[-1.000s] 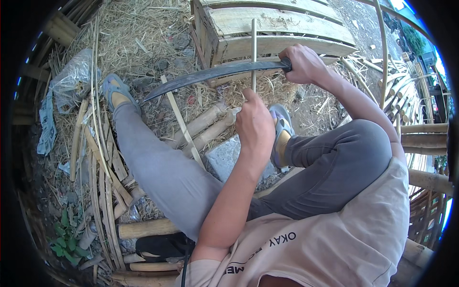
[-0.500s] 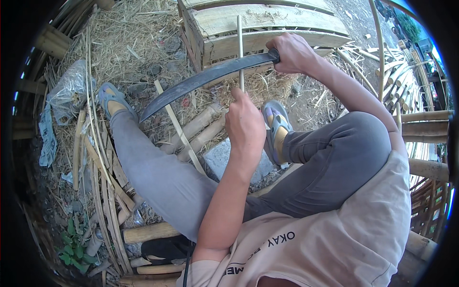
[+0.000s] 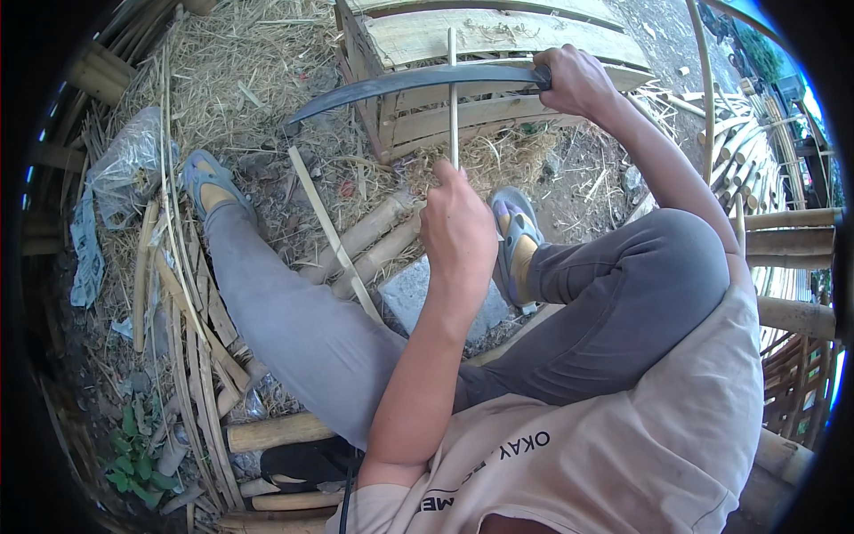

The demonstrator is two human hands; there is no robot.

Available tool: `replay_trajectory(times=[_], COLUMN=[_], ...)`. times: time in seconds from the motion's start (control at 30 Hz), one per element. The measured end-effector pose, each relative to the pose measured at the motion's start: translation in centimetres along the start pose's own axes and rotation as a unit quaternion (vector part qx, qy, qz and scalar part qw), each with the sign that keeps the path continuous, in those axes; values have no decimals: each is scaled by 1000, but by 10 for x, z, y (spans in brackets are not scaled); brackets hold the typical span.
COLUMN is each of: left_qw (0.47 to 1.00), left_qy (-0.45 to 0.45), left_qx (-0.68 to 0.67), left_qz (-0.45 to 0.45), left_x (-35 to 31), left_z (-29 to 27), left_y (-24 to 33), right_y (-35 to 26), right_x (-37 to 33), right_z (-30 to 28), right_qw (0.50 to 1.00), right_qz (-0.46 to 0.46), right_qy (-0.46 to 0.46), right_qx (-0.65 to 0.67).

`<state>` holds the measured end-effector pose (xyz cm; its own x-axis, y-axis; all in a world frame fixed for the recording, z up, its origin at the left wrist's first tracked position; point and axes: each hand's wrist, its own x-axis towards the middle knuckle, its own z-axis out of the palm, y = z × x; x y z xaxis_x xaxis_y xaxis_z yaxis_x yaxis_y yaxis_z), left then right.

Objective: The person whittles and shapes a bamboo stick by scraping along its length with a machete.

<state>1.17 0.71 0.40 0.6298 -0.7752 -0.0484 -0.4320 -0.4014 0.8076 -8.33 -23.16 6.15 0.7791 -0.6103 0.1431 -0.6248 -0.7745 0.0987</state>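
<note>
My left hand is closed around the lower end of a thin pale bamboo stick, which points away from me. My right hand, farther off and to the right, grips the dark handle of a long curved machete. Its blade stretches leftward across the upper part of the stick; whether its edge touches the wood I cannot tell. The machete's tip hangs above the straw-covered ground at the left. Most of its handle is hidden by my right fingers.
A slatted wooden crate stands just beyond the blade. Between my legs lie a grey stone block, thick bamboo poles and a split bamboo strip. Plastic bags lie at left; cut bamboo is piled at right.
My right hand has moved the machete away from me and slightly right, so the blade crosses the stick farther from my left hand. My left hand has barely moved.
</note>
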Motion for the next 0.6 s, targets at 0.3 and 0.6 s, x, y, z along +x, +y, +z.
replay_trajectory(times=[0.3,0.6], left_qw=[998,1000], left_qy=[-36,-8], left_qx=[46,23], left_qz=[1,4], left_x=[-1,-3], left_z=[-4,-4], left_y=[5,-8], right_y=[31,84], right_x=[2,-2], right_z=[6,-9], right_qw=[1000,988], right_qz=[12,146], right_qy=[21,-11], right_qx=[-7,-39])
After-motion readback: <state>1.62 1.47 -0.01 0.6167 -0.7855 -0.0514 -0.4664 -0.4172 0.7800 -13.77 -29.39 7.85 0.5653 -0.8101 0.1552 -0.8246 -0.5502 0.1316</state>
